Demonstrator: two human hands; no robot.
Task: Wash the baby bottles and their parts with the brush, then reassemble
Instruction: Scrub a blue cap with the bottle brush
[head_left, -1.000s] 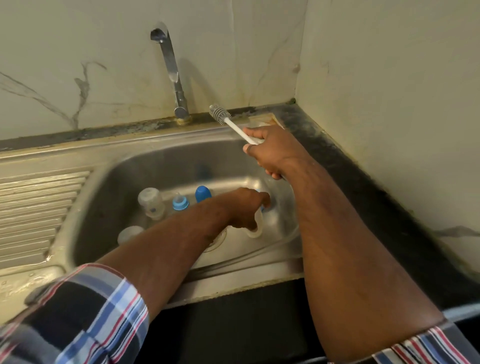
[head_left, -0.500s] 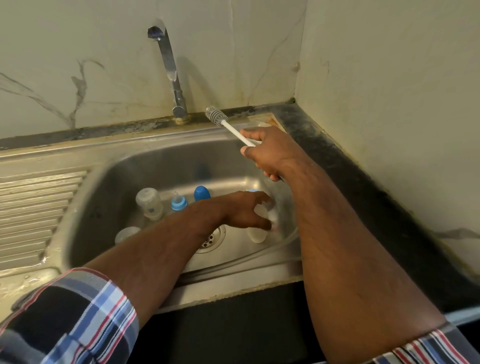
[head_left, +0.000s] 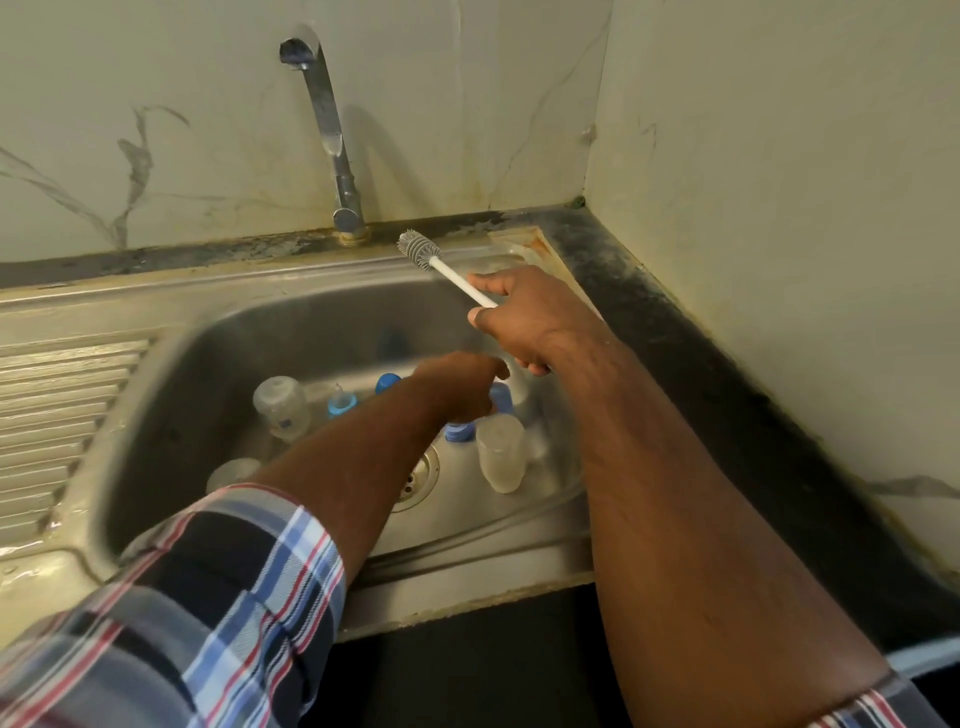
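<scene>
My right hand grips the white handle of the bottle brush above the back right of the sink; its grey bristle head points up and left. My left hand hovers over the basin with fingers curled downward, blurred. A blue cap shows at its fingertips and a blue ring just beneath it; whether it holds either is unclear. A clear bottle body stands free to the right of the drain. Another clear bottle, a blue-collared nipple and a blue cap stand at the back left.
A clear dome cap lies at the basin's front left, and the drain is in the middle. The tap rises behind the sink, with no water running. A ribbed drainboard lies left and a black counter right.
My left hand has let go of the clear bottle by the drain and risen toward the back; the bottle now stands alone. My right hand holds the brush in nearly the same place.
</scene>
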